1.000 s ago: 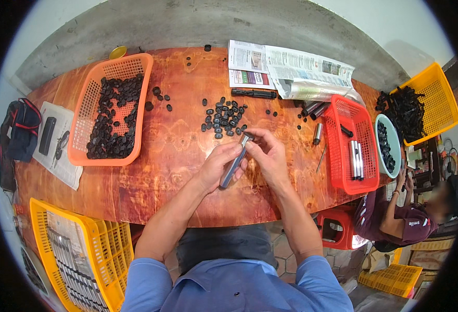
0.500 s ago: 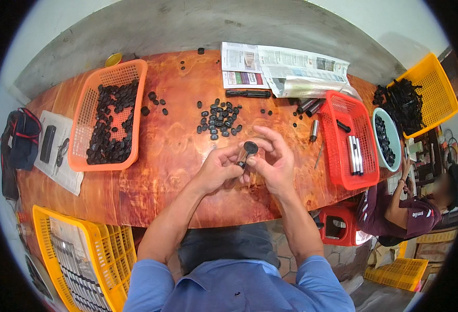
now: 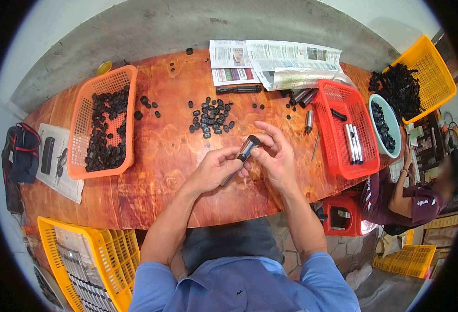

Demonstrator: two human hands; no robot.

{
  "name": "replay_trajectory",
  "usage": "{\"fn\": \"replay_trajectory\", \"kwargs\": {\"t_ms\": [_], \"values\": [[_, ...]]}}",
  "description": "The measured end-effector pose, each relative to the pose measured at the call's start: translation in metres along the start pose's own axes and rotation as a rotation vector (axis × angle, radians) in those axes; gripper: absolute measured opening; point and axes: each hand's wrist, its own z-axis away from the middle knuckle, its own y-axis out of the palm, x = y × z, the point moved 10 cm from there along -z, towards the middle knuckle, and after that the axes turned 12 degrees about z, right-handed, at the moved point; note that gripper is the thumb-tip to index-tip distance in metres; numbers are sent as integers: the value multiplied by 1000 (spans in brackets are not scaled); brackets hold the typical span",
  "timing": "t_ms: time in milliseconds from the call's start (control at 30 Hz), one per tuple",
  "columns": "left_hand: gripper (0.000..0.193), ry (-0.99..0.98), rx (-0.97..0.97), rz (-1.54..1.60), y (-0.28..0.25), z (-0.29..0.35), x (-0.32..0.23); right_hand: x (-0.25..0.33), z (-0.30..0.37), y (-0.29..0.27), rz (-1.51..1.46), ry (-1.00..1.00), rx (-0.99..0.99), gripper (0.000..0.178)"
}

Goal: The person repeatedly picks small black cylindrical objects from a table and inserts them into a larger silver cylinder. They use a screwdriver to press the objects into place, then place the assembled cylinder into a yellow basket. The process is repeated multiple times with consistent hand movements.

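Above the near middle of the table, a shiny metal tube with a black cap on its upper end slants between both hands. My left hand is closed round its lower part, thumb laid along the side. My right hand pinches it near the cap with thumb and bent fingers, the index finger lifted. Just beyond my hands lies a cluster of small black oval parts. The tube's lower end is partly hidden by my left hand.
At left stands an orange basket of black parts. A red basket with silver tubes, a pale blue bowl and a yellow crate are at right. Newspaper lies at the back. A person sits at right.
The tube has tipped from cap-end toward me to a more side-on slant, so more of its length shows. Both hands still hold it. The view has shifted slightly.
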Motion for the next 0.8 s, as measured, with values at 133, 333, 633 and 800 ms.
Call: {"fn": "replay_trajectory", "kwargs": {"t_ms": [133, 333, 633, 800], "values": [[30, -62, -84, -212, -9, -2, 8, -26, 2, -15, 30, 83, -51, 49], [33, 217, -135, -906, -4, 3, -17, -45, -1, -22, 186, 271, 97, 35], [44, 336, -81, -1659, 25, 19, -16, -74, -1, -17, 556, 311, 284, 22], [46, 468, -139, -1667, 29, 29, -16, -63, 1, -11, 536, 141, 274, 21]]}}
